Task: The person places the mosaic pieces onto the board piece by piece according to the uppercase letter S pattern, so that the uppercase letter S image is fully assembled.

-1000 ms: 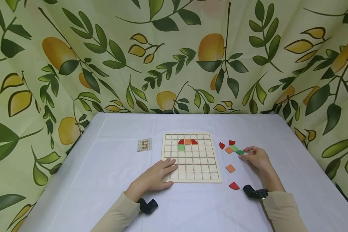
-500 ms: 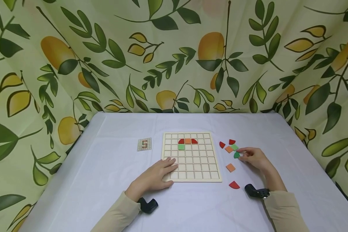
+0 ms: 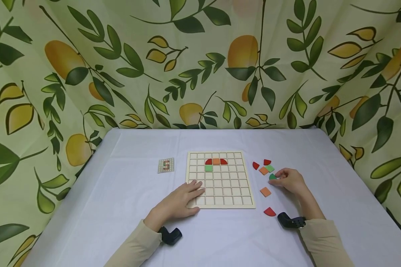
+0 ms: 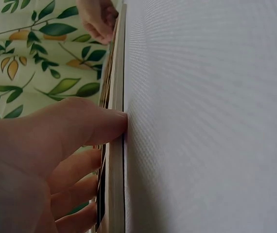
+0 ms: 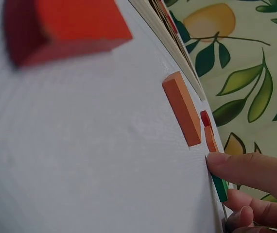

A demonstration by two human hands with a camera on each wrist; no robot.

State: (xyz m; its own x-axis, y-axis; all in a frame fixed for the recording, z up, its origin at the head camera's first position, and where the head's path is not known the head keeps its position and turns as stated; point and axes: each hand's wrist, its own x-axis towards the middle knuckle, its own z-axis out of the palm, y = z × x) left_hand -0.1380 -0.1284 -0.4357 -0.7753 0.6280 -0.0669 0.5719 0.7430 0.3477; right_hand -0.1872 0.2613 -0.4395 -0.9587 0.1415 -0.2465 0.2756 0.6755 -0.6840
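My left hand (image 3: 178, 200) rests with its fingers spread on the near left corner of a wooden grid board (image 3: 223, 191). In the left wrist view its thumb (image 4: 104, 127) lies against the board's front edge. On the board sit two red quarter-circle pieces (image 3: 208, 162), an orange square (image 3: 215, 161) between them, and a light green square (image 3: 208, 168) below the left one. Right of the board, my right hand (image 3: 290, 180) pinches a dark green quarter-circle piece (image 3: 272, 177) between thumb and fingers, low at the table; the right wrist view shows its green edge (image 5: 219, 187).
Close to the pinched piece lie two red quarter-circles (image 3: 267, 162), an orange square (image 3: 263, 170) and a light green square (image 3: 269, 168). Nearer me are another orange square (image 3: 265, 191) and a red quarter-circle (image 3: 269, 211). A small pattern card (image 3: 166, 165) lies left of the board.
The dark green piece has been turned and shifted slightly left by my right hand, whose fingers have changed their hold on it. My left hand has stayed on the board.
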